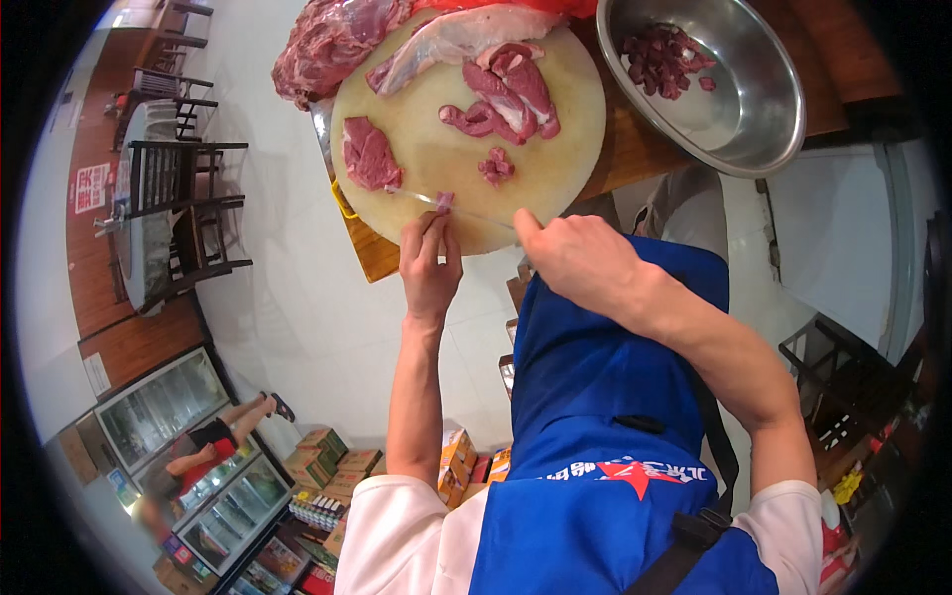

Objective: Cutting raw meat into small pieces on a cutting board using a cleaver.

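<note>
My left hand [431,260] holds a small strip of raw red meat [445,202] by its near end on a round cutting board [416,160]. My right hand [584,256] grips a knife, its handle hidden in the fist; the thin blade [480,217] reaches left across the board and touches the strip. A flat slab of meat [370,155] lies at the board's left side. Small meat cubes [496,166] sit in a little pile right of the strip. Beyond them are larger red pieces [513,93] and a long piece covered in pale membrane [465,37].
A steel basin [788,111] with meat cubes [662,63] stands at the right on the wooden table [639,160]. A big cut of meat [327,48] overlaps the board's far left edge. Another person [204,454] is by glass-door fridges at lower left; stacked cartons [316,461] stand nearby.
</note>
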Demonstrator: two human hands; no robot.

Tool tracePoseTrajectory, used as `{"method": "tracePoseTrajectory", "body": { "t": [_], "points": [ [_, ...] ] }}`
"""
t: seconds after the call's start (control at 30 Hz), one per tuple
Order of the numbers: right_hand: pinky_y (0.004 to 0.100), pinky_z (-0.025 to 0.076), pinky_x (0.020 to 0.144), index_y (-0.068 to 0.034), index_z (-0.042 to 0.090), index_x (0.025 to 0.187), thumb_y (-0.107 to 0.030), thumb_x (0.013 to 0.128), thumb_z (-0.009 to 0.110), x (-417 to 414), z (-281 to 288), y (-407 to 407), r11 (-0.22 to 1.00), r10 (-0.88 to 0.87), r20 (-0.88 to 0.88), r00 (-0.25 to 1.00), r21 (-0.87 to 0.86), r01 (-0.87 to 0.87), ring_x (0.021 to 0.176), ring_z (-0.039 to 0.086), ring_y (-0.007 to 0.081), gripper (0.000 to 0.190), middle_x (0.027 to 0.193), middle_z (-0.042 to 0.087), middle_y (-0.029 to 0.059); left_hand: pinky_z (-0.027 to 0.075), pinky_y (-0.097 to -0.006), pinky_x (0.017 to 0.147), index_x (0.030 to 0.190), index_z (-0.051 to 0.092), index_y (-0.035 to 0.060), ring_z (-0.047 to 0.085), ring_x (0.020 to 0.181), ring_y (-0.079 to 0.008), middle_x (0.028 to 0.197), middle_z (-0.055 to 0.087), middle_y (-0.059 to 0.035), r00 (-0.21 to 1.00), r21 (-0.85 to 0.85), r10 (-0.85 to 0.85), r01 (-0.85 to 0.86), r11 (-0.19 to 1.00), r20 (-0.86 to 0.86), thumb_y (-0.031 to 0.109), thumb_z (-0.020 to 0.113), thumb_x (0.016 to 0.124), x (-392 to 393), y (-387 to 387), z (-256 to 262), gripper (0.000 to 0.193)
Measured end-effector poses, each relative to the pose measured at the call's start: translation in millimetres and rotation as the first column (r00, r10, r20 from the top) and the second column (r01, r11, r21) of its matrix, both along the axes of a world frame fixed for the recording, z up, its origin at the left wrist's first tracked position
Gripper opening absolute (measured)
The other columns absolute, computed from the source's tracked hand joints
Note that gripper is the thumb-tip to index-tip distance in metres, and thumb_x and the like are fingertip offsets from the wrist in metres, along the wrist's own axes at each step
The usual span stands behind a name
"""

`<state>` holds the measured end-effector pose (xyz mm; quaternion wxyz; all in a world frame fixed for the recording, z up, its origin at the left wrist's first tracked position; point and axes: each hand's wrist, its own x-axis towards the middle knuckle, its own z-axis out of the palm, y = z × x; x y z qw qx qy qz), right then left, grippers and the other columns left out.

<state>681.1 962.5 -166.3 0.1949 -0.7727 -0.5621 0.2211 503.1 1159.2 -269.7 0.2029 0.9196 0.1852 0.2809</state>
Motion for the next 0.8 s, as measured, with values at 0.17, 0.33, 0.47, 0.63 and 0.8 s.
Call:
{"method": "tracePoseTrajectory", "body": {
  "t": [0.17,0.33,0.47,0.63,0.8],
  "points": [
    [0.0523,0.064,0.064,0.002,0.053,0.102,-0.002,0.095,0.066,-3.1,2.0,4.5,0.998,0.060,0.022,0.998,-0.012,-0.060,0.071,0.078,0.0434,0.016,0.072,0.073,0.0229,0.061,-0.0440,0.096,0.115,0.078,-0.0027,0.073,0.108,-0.0360,0.115,0.077,-0.0152,0.999,0.003,-0.028,0.028,1.000,-0.019,-0.009,0.078,0.088,-2.1,9.7,-4.1,0.027],
    [0.0513,0.064,0.063,0.003,0.054,0.102,-0.002,0.096,0.066,-24.0,-18.5,22.8,0.998,0.058,0.099,0.993,-0.044,-0.054,0.070,0.078,0.0427,0.015,0.074,0.074,0.0224,0.060,-0.0460,0.094,0.116,0.077,-0.0026,0.073,0.105,-0.0365,0.114,0.076,-0.0150,0.999,-0.051,-0.037,0.036,0.998,-0.019,-0.006,0.079,0.088,1.8,4.8,6.7,0.028],
    [0.0532,0.064,0.069,0.004,0.054,0.103,-0.001,0.094,0.066,-9.3,-30.4,39.7,0.998,0.047,0.065,0.997,-0.032,-0.045,0.077,0.079,0.0444,0.015,0.077,0.074,0.0245,0.061,-0.0443,0.091,0.119,0.076,-0.0028,0.073,0.103,-0.0347,0.111,0.074,-0.0142,0.998,-0.183,-0.014,0.003,0.983,-0.062,-0.004,0.082,0.088,-11.5,15.3,-0.6,0.031],
    [0.0563,0.063,0.069,0.003,0.055,0.104,0.000,0.095,0.066,31.6,-11.2,-23.3,0.998,-0.048,-0.114,0.992,-0.051,0.042,0.080,0.078,0.0496,0.014,0.079,0.073,0.0297,0.059,-0.0295,0.087,0.132,0.071,-0.0010,0.072,0.096,-0.0161,0.105,0.073,-0.0072,0.992,-0.278,0.101,-0.075,0.958,0.080,-0.001,0.080,0.100,3.6,7.0,-11.3,0.033],
    [0.0593,0.056,0.071,0.005,0.051,0.103,-0.010,0.107,0.064,44.3,-2.6,-80.9,0.934,-0.342,-0.333,0.879,-0.014,0.358,0.082,0.071,0.0558,0.020,0.078,0.067,0.0340,0.059,-0.0268,0.084,0.141,0.067,-0.0032,0.070,0.095,-0.0109,0.122,0.069,-0.0076,0.984,-0.699,0.163,-0.067,0.712,0.072,-0.003,0.070,0.107,51.9,-2.6,-15.2,0.034]
  ]
}}
